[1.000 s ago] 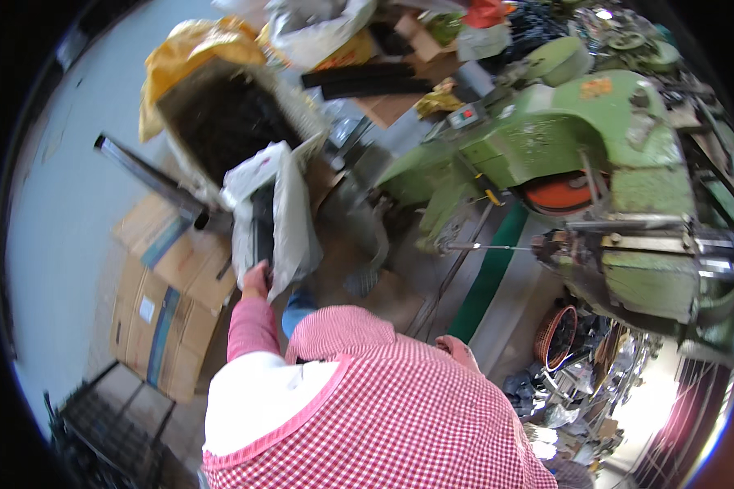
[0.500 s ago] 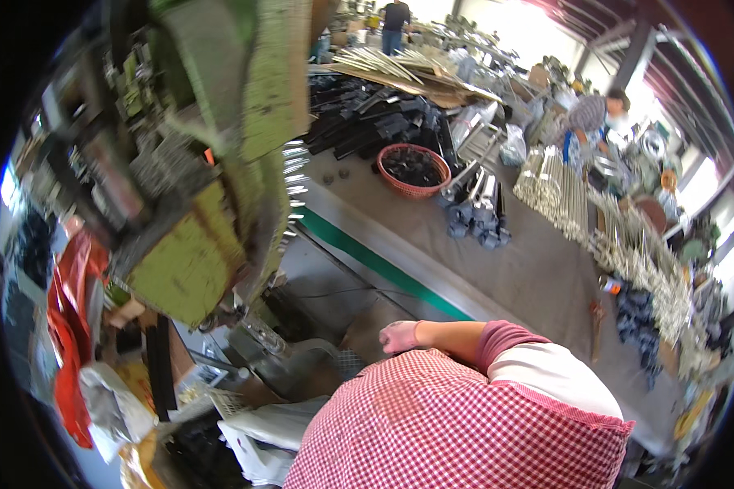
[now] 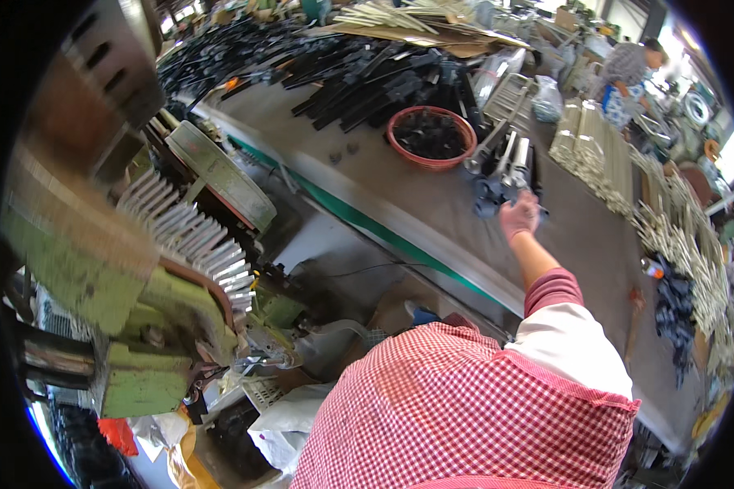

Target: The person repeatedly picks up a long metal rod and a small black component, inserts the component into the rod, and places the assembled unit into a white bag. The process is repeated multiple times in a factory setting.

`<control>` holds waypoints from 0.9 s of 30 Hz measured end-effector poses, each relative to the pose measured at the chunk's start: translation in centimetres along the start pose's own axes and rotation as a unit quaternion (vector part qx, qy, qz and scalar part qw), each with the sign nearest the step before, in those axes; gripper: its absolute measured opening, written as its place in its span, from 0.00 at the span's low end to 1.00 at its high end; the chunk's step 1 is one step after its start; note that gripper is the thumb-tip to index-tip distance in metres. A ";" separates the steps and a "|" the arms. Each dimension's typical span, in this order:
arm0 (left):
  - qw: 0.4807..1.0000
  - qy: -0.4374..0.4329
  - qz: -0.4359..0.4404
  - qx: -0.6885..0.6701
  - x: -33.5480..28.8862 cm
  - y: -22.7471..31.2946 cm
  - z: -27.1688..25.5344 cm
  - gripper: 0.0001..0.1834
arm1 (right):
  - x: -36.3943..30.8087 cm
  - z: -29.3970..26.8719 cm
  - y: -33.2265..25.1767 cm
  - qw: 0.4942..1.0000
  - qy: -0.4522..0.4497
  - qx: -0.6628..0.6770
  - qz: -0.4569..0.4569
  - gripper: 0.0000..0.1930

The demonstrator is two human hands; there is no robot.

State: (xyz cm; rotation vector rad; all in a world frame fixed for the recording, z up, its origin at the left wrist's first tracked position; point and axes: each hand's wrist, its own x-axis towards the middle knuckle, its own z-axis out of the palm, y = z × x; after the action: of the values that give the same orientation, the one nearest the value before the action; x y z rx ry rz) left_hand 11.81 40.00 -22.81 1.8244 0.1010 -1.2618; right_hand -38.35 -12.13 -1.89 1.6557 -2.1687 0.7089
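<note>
My right hand [image 3: 520, 213] reaches out over the brown-topped table, with the arm stretched forward. Its fingers curl around the near, dark-fitted end of a silver metal tube [image 3: 518, 167] in a small group lying side by side. Dark plastic fittings [image 3: 488, 196] sit on the ends just left of the hand. Beyond the group stands a red basket [image 3: 408, 155] filled with small black parts. Part of the grip is hidden behind the hand itself. My left hand is out of view.
A green machine [image 3: 147, 379] stands at the left beside a row of metal strips [image 3: 196, 236]. Black tubes [image 3: 367, 90] pile up at the table's far side. Bundled pale rods [image 3: 591, 155] line the right. Another person [image 3: 624, 73] works at the far right.
My right hand has moved from beside the apron, forward and right, onto the group of metal tubes. The view has turned, bringing more of the black pile and the strip row into sight.
</note>
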 end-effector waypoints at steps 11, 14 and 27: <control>0.849 -0.067 0.309 0.423 -1.3 10.7 18.6 0.09 | 16.1 9.0 4.3 0.862 -0.373 0.211 0.270 0.16; 0.816 -0.097 0.393 0.413 -1.9 17.7 26.1 0.09 | 15.6 8.9 6.5 0.752 -0.326 0.457 0.346 0.11; 0.924 -0.239 0.202 -0.220 -7.4 42.2 47.2 0.21 | 2.9 3.7 -18.8 0.419 -0.628 0.644 -0.119 0.34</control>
State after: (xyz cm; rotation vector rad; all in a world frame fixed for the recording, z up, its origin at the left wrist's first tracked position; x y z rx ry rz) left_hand -3.82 -15.31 4.77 1.0509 -0.2359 -1.2265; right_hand -20.98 -20.37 0.19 4.3741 -1.4075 1.5500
